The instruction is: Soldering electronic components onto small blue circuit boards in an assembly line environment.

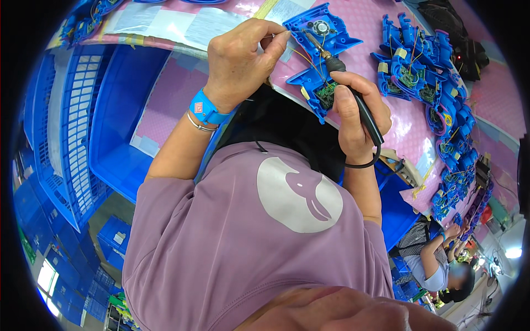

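My right hand point(361, 113) is wrapped round the black handle of a soldering iron point(335, 64). The metal tip points up and left, over a blue plastic housing half point(350, 41) with a round speaker point(320, 27) in it. Just left of that housing, my left hand point(240, 60) is closed in a pinch at its edge; whatever is between the fingertips is too small to make out. Thin coloured wires run from the upper housing to a second blue half point(314, 110), which holds a green circuit board point(326, 95) near the table edge.
Many blue housings with boards and wires point(408, 69) line the right of the pink-covered table point(364, 22). A blue bin point(118, 105) and a slatted blue crate point(80, 127) are at left. Another person point(436, 259) works at lower right.
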Demonstrator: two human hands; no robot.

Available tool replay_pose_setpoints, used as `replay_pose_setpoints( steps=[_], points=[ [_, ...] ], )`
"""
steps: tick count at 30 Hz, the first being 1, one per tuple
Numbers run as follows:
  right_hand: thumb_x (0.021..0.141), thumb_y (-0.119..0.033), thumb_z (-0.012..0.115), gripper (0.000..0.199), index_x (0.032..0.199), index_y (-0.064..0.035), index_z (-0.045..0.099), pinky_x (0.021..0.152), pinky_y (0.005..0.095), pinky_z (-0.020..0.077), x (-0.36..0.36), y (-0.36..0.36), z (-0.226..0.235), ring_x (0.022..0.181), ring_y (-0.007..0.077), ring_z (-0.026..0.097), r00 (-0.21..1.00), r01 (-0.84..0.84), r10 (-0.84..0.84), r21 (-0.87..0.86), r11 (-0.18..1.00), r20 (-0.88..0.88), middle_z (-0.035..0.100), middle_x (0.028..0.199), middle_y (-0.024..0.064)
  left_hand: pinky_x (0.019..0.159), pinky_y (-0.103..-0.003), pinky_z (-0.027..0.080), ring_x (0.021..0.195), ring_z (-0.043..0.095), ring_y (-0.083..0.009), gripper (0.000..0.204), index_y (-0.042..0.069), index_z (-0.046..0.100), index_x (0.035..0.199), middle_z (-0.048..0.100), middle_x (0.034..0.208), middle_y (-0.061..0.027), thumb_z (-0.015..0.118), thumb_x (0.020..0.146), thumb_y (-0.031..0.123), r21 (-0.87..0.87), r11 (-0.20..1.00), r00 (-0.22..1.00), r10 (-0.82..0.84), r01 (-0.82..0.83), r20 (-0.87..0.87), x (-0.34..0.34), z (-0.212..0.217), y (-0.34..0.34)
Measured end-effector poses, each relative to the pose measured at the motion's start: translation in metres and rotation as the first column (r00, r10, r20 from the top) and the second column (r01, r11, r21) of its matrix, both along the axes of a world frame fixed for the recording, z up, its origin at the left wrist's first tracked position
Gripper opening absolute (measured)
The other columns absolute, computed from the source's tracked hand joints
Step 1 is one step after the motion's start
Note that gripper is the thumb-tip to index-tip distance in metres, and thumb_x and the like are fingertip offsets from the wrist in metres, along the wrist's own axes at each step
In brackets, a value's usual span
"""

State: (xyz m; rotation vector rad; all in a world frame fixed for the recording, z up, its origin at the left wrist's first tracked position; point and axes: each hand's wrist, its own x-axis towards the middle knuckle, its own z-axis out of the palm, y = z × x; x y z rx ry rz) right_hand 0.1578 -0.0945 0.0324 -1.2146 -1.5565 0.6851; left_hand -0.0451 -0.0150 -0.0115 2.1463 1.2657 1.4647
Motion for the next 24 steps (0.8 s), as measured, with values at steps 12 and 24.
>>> replay_pose_setpoints(
  steps=[12,24],
  points=[
    [0.093,-0.004,0.066,0.019,0.109,0.0032,0.074,0.06,0.0223,0.0443,-0.002,-0.004,0.004,0.066,0.0069,0.058,1.0,0.01,-0.01,-0.003,1.0,-0.013,0.069,0.084,0.0052,0.053,-0.028,0.053,0.066,0.069,-0.0171,0.02,0.011,0.075,0.098,0.068,0.083,0.0002,0.08,0.079,0.006,0.206,0.964,0.976,-0.132,0.167,-0.175,-0.009,0.004,0.005],
    [0.094,-0.005,0.066,0.02,0.11,0.0032,0.073,0.059,0.0222,0.044,0.001,-0.002,-0.003,0.065,0.0067,0.057,1.0,0.003,-0.003,0.048,0.999,-0.009,0.067,0.079,0.0042,0.058,-0.027,0.057,0.076,0.073,-0.0175,0.021,0.007,0.072,0.098,0.073,0.098,-0.0027,0.08,0.079,0.01,0.338,0.907,0.945,-0.153,0.25,-0.291,-0.01,-0.002,0.014]
  ],
)
